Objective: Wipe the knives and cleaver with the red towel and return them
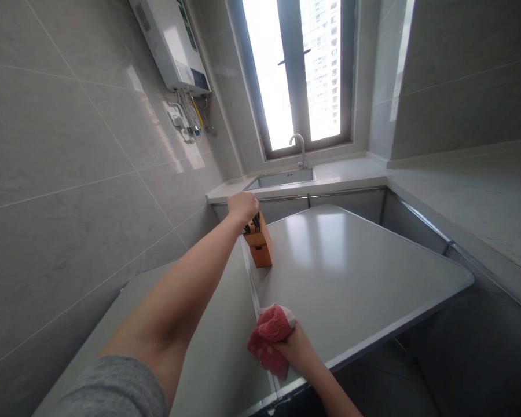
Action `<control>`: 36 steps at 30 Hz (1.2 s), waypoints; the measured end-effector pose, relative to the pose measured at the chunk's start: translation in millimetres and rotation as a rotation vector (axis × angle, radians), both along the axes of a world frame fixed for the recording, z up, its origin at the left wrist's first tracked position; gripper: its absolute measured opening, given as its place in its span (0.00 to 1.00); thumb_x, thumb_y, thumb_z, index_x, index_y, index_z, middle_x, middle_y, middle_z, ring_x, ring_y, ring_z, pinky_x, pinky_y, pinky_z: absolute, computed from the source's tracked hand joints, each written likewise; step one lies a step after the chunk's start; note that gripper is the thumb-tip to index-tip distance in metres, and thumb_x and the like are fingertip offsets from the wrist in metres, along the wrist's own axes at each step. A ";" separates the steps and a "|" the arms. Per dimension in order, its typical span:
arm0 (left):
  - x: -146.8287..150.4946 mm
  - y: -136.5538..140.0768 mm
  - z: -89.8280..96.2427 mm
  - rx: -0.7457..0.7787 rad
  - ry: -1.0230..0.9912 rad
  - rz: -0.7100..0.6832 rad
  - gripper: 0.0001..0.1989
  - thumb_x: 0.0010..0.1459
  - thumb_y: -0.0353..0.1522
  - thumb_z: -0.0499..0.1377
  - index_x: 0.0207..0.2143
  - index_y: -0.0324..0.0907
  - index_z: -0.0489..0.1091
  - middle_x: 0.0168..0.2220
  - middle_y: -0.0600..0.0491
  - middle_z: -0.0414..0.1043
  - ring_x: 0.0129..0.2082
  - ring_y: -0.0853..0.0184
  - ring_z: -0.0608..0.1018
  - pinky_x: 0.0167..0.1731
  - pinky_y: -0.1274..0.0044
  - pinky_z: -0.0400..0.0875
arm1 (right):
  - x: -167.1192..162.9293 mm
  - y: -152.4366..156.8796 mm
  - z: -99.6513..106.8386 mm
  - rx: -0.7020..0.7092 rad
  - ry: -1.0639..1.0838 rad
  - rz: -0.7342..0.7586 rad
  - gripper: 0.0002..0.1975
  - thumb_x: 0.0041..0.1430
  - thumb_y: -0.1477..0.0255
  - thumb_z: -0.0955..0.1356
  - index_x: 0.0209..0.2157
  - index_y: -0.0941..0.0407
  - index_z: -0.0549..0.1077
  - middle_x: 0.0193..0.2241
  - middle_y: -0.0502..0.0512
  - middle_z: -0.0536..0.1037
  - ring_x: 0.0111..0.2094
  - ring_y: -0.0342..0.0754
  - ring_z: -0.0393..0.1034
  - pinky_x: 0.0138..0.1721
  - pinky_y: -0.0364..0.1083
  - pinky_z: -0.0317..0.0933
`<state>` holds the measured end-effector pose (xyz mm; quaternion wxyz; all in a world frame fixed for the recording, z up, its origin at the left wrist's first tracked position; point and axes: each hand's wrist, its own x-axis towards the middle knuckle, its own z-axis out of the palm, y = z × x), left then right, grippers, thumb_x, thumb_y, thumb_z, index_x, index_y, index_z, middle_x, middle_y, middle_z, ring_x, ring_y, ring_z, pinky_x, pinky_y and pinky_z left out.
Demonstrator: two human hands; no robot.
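Note:
A wooden knife block (260, 249) stands on the grey folding table (351, 266), close to the seam between its two leaves. Dark knife handles (255, 222) stick out of its top. My left hand (243, 205) is closed right over them, apparently around a handle; its fingers are mostly hidden from this side. Nearer to me, my right hand (296, 347) grips a bunched pink-red cloth (271, 336) with pale patches. The cloth rests on the table at the seam, near the front edge.
Behind the table runs a white counter (342, 171) with a sink (280, 178) and a faucet (301, 152) below the window. The counter continues along the right. A water heater (173, 46) hangs on the tiled left wall.

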<state>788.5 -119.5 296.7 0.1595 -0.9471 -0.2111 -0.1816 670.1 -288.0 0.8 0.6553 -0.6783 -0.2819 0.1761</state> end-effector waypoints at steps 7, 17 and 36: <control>1.5 -2.7 -18.1 0.063 0.011 -0.039 0.16 0.59 0.34 0.47 0.33 0.41 0.74 0.33 0.43 0.78 0.34 0.57 0.78 0.46 0.63 0.55 | -1.3 -2.6 7.8 0.057 0.008 0.037 0.17 0.43 0.71 0.73 0.39 0.57 0.75 0.34 0.55 0.81 0.35 0.52 0.75 0.40 0.48 0.68; -8.6 -5.0 -22.7 0.128 -0.009 -0.107 0.15 0.60 0.37 0.50 0.37 0.40 0.73 0.37 0.41 0.75 0.39 0.53 0.74 0.46 0.63 0.54 | -0.3 0.2 1.0 0.049 0.016 0.032 0.18 0.43 0.71 0.73 0.39 0.57 0.75 0.34 0.55 0.81 0.36 0.52 0.75 0.40 0.48 0.68; -215.2 -19.9 -231.0 -1.246 -0.403 -0.248 0.22 0.58 0.46 0.51 0.44 0.39 0.69 0.44 0.43 0.72 0.45 0.56 0.74 0.46 0.66 0.68 | -2.4 -4.3 0.6 -0.020 0.165 0.026 0.30 0.31 0.63 0.78 0.40 0.55 0.74 0.43 0.61 0.77 0.46 0.65 0.70 0.53 0.62 0.60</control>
